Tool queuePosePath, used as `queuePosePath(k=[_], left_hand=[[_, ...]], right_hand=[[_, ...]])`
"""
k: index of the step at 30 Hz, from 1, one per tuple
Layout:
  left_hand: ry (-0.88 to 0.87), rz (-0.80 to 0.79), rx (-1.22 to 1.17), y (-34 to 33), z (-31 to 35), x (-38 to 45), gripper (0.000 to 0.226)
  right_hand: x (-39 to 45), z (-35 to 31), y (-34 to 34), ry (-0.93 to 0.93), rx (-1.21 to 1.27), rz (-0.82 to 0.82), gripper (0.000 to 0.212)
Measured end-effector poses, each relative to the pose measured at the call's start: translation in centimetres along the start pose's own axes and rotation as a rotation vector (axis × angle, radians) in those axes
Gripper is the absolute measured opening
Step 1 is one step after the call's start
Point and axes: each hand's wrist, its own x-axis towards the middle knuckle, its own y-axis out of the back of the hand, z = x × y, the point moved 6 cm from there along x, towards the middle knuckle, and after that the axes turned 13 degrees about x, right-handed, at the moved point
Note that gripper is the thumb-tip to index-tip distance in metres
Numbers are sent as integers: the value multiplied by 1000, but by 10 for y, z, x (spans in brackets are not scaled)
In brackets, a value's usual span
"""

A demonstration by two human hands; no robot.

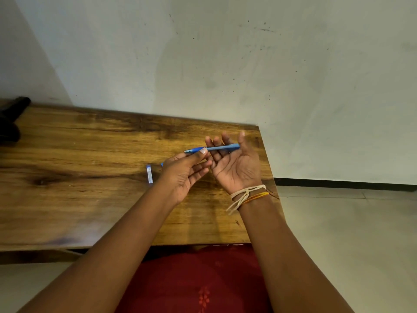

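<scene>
Beyond red lap [191, 285]: slim blue pen [222, 147], left hand [184, 175] pinching its tip end, right hand [237, 168] spread flat beneath.

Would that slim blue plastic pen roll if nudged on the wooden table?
Probably: the slim blue plastic pen looks round, so it may roll. It seems stiff and light: pinched by the left hand, it lies straight across the right hand.

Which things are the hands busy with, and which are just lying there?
In the job:
- blue pen, pinched near one end by the left hand
- right hand, palm up, with the pen lying across its fingers

Just lying about:
- small blue piece on the wooden table, perhaps a pen part, hard to tell
- dark object at the table's far left
</scene>
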Motion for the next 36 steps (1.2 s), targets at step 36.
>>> queuePosePath(k=[36], left_hand=[[315,-172,174,-7,-33,1,84]], right_hand=[[-8,-55,25,214,271,120,54]])
